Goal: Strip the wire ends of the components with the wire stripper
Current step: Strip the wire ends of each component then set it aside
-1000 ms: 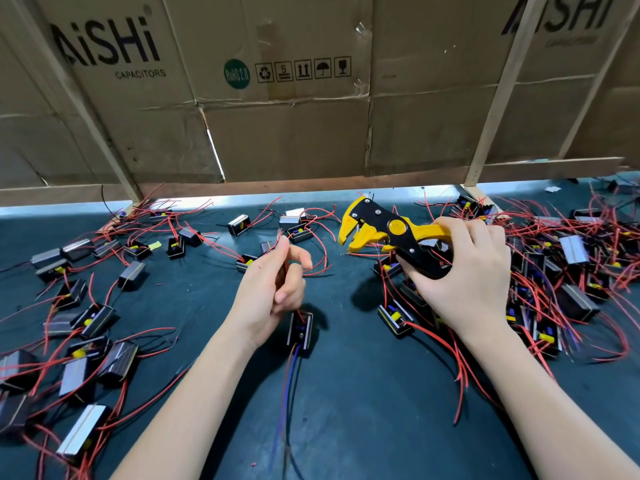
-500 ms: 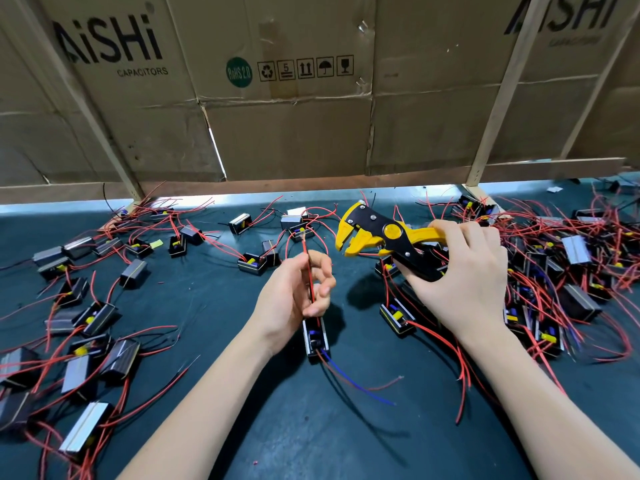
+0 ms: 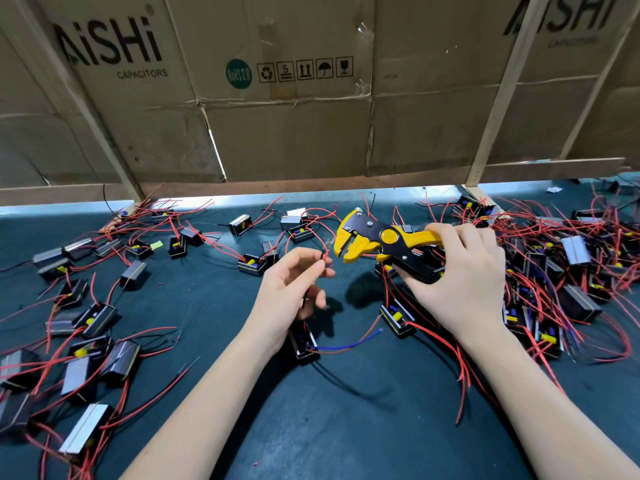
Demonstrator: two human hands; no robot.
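My left hand (image 3: 294, 289) pinches the tip of a red wire (image 3: 325, 258) between thumb and fingertips. That wire runs down to a small black component (image 3: 304, 342) hanging just below my palm, with a blue wire (image 3: 349, 344) trailing to the right. My right hand (image 3: 464, 282) grips the handles of the yellow-and-black wire stripper (image 3: 377, 242). Its yellow jaws point left and stand apart, a little to the right of the pinched wire tip.
Several black and silver components with red leads lie scattered on the dark green mat (image 3: 346, 427), in a spread at the left (image 3: 86, 323) and a dense pile at the right (image 3: 561, 271). A cardboard wall (image 3: 294, 133) with wooden slats closes the back.
My left hand has slid up the red wire to its tip and moved right toward the stripper jaws. The component's blue wire has swung out to the right. The stripper has barely moved.
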